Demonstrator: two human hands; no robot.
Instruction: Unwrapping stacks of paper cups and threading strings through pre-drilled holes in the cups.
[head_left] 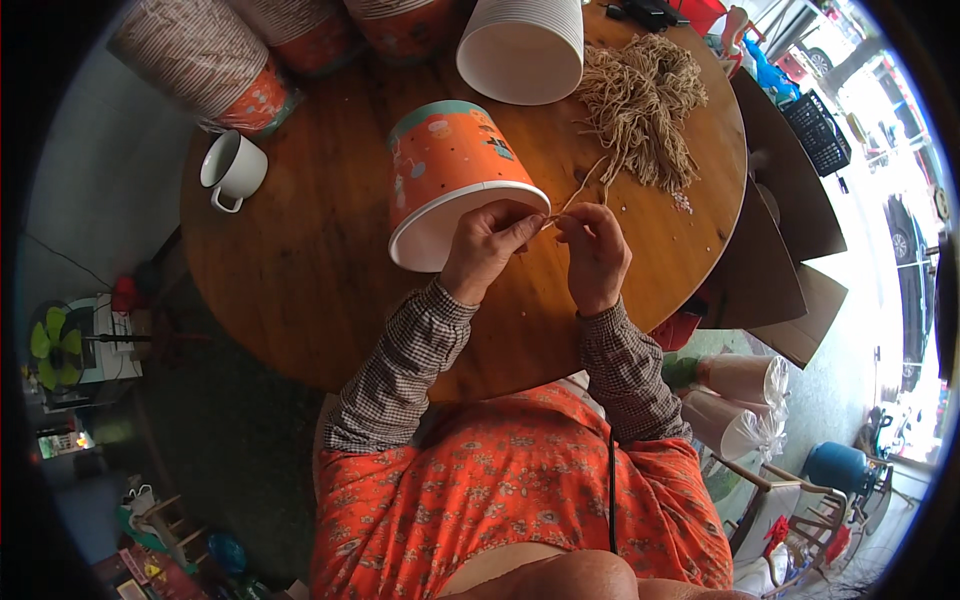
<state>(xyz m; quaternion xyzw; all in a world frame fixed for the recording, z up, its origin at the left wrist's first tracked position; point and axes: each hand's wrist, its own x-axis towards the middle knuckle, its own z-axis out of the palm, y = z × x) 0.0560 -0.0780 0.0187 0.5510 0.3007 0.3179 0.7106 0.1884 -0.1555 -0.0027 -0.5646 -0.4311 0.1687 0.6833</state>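
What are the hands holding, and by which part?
The left hand and right hand both pinch a tan cord; exactly where along it is unclear.

The left forearm [400,365] slanted up and rightward, while the right forearm [628,372] leaned up and leftward, so that both converged in front of the torso. The left grip [487,243] pinched with its thumb against a bent forefinger. The right grip [597,252] pinched too, its fingers curled, the two sets of fingertips near each other.
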